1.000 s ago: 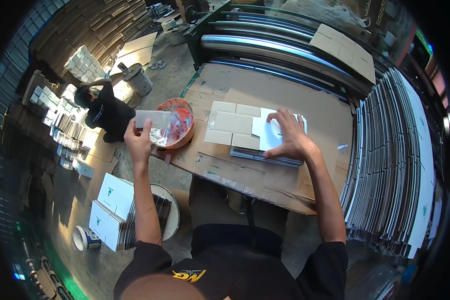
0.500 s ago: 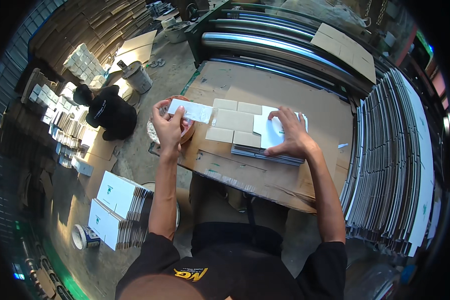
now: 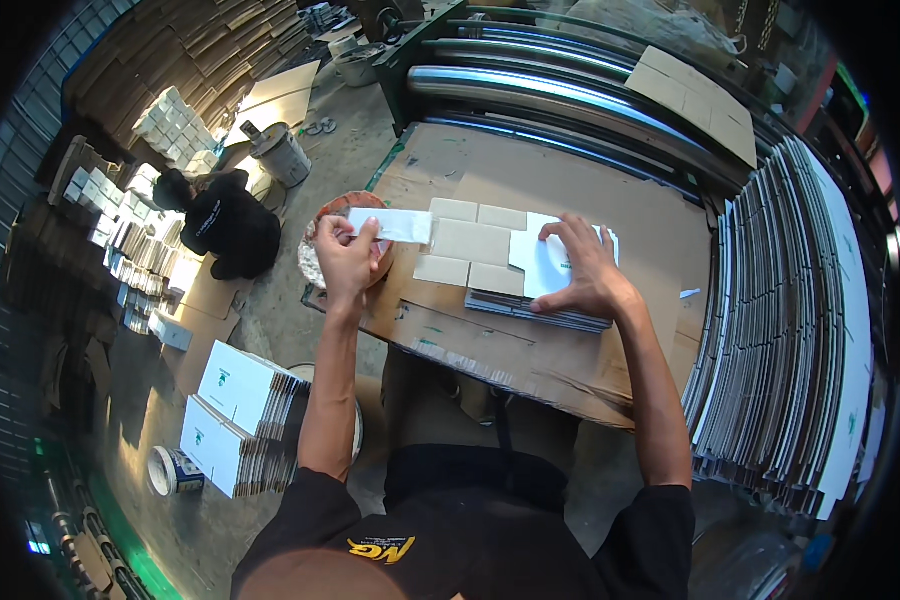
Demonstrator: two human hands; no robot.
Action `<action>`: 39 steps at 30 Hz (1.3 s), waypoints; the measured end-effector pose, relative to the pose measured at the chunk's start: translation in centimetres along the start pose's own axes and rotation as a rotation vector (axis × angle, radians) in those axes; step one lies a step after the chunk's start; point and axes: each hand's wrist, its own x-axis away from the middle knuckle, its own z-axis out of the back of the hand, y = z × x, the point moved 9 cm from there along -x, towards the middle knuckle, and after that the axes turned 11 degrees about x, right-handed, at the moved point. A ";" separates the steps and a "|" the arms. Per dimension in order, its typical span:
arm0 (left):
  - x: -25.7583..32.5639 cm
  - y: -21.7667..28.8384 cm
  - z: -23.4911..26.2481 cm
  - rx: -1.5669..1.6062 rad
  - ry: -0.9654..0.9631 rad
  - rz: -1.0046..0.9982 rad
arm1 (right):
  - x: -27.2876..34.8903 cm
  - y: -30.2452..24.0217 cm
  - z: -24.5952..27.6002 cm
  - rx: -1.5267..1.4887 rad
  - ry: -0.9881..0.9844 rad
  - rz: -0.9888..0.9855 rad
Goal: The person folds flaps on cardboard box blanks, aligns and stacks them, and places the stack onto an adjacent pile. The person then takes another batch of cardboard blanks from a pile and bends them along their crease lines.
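My left hand (image 3: pixel 346 262) pinches a flat white strip (image 3: pixel 400 226) between thumb and fingers, above a round tub (image 3: pixel 315 255) with a stained, whitish rim. The strip's far end is beside the left edge of a stack of folded cardboard box blanks; I cannot tell whether it touches. Brown flaps (image 3: pixel 470 243) of the blanks point left, and a white panel (image 3: pixel 542 262) shows at the right. My right hand (image 3: pixel 592 275) rests on that white panel with fingers spread and the thumb at the near edge.
Cardboard covers the worktable (image 3: pixel 560 180), with a roller machine (image 3: pixel 530 85) behind. A long row of white blanks (image 3: pixel 780 330) stands at the right. White blanks (image 3: pixel 235 400) and a small can (image 3: pixel 175 470) are at lower left. A person in black (image 3: pixel 232 225) crouches beyond, near a bucket (image 3: pixel 282 157).
My left hand has come slightly nearer and to the right, and the white strip lies more level. My right hand stays on the stack. The crouching person has shifted a little.
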 end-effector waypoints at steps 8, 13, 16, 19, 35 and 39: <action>-1.2 1.2 4.1 -0.110 -0.025 -0.154 | 0.1 -0.4 0.0 0.007 -0.015 -0.010; 0.6 7.5 4.8 -0.113 0.038 -0.356 | 0.0 -0.2 -0.1 0.006 -0.024 -0.010; 1.7 9.3 5.2 -0.673 0.043 -0.523 | 0.1 -0.1 -0.1 0.006 -0.016 -0.018; 3.3 7.8 4.5 -0.786 -0.151 -0.571 | 0.0 -0.2 0.0 -0.004 -0.007 -0.010; 13.0 -7.4 -4.0 0.116 -0.277 0.475 | 0.0 -0.8 0.4 0.004 -0.015 -0.002; 10.3 -5.2 -6.0 0.032 -0.278 0.215 | 0.1 -0.5 0.6 0.012 -0.013 0.004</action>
